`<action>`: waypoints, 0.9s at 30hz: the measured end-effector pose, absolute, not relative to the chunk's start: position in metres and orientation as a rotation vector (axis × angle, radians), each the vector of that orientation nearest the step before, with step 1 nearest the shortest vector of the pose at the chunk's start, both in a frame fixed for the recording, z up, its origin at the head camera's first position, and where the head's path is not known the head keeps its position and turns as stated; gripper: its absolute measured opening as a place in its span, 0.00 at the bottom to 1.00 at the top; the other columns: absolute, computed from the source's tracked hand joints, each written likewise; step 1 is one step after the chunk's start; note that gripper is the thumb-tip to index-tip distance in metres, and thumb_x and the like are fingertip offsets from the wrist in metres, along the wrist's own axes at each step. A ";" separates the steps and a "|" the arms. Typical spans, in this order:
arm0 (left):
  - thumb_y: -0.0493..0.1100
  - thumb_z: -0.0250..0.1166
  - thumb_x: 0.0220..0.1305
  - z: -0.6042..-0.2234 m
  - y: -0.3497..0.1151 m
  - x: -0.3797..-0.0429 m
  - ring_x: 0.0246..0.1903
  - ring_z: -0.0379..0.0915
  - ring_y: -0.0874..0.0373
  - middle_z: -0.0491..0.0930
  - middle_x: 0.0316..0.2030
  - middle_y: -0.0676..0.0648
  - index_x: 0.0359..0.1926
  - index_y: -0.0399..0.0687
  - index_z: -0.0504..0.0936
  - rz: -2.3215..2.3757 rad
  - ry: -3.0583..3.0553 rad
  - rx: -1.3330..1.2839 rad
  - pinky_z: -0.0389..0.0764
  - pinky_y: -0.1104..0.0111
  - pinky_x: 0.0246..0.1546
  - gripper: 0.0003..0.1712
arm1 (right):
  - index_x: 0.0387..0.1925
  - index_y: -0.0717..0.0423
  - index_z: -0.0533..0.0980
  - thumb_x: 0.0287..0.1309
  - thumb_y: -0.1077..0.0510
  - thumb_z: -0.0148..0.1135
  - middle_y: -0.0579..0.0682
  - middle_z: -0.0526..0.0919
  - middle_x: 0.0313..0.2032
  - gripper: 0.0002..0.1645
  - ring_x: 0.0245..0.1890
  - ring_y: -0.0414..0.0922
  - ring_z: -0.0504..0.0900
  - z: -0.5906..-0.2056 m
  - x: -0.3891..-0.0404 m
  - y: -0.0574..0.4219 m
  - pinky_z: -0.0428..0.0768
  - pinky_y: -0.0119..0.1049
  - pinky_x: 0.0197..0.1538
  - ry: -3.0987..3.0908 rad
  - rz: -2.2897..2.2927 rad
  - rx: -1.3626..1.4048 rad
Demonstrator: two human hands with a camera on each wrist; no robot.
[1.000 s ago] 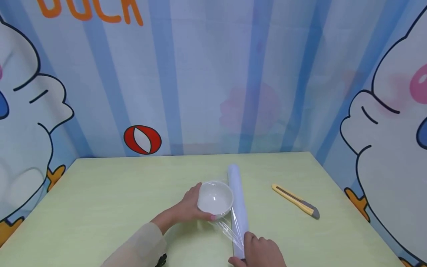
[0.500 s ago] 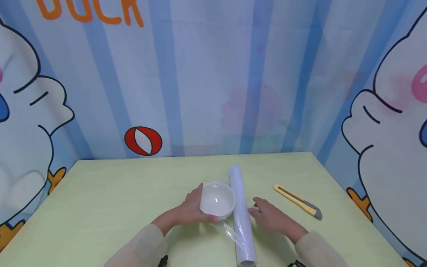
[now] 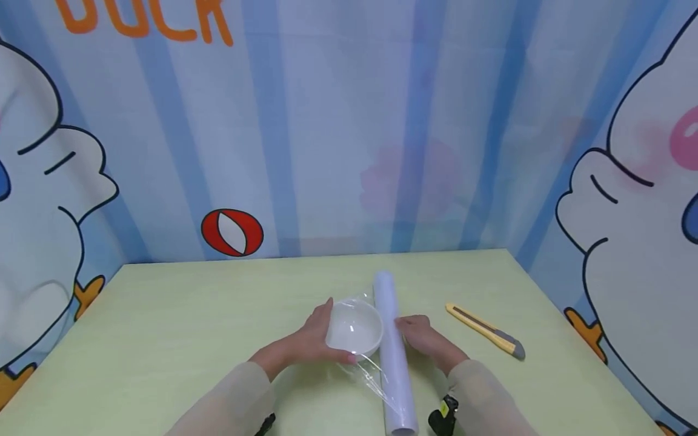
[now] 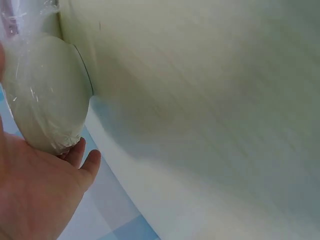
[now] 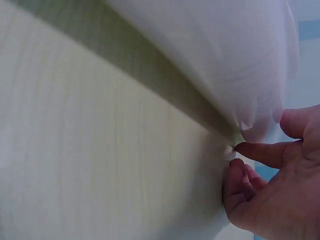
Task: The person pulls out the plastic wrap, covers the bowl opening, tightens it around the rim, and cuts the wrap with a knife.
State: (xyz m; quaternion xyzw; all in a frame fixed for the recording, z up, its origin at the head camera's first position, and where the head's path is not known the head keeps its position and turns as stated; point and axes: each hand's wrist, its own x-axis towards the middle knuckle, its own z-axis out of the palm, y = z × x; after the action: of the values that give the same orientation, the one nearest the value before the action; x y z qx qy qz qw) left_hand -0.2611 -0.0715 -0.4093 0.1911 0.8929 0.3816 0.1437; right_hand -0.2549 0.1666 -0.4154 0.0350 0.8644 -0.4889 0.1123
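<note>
A white bowl [image 3: 355, 327] with clear plastic wrap over it is gripped at its left side by my left hand [image 3: 313, 339], thumb along the near side. In the left wrist view the bowl [image 4: 50, 95] looks tilted, its film wrinkled, with the left hand [image 4: 40, 185] beneath it. Stretched film [image 3: 373, 378] runs from the bowl to the long roll of plastic wrap [image 3: 395, 369]. My right hand [image 3: 425, 339] grips the roll's right side; in the right wrist view its thumb and index finger lie against the roll [image 5: 220, 55], with the other fingers curled.
A yellow utility knife [image 3: 485, 331] with a grey end lies on the pale green table [image 3: 218, 303], right of the roll. Behind the table hangs a blue striped curtain [image 3: 338, 121] with cartoon prints.
My right hand left the roll's near end, moved up beside it with fingers apart, and now grips its right side. My left hand stays on the bowl.
</note>
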 end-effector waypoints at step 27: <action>0.65 0.70 0.39 -0.407 -0.075 -0.259 0.61 0.55 0.48 0.50 0.67 0.42 0.71 0.44 0.39 1.011 2.558 0.502 0.63 0.46 0.61 0.69 | 0.40 0.65 0.66 0.54 0.57 0.59 0.57 0.72 0.38 0.18 0.35 0.47 0.72 -0.407 -0.254 0.151 0.74 0.33 0.32 2.565 -1.484 0.348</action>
State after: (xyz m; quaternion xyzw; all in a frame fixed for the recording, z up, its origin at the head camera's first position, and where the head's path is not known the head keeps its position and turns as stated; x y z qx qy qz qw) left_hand -0.2591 -0.0753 -0.4068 0.1768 0.9013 0.3563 0.1719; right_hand -0.2545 0.1512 -0.4070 0.1162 0.8570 -0.4958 0.0787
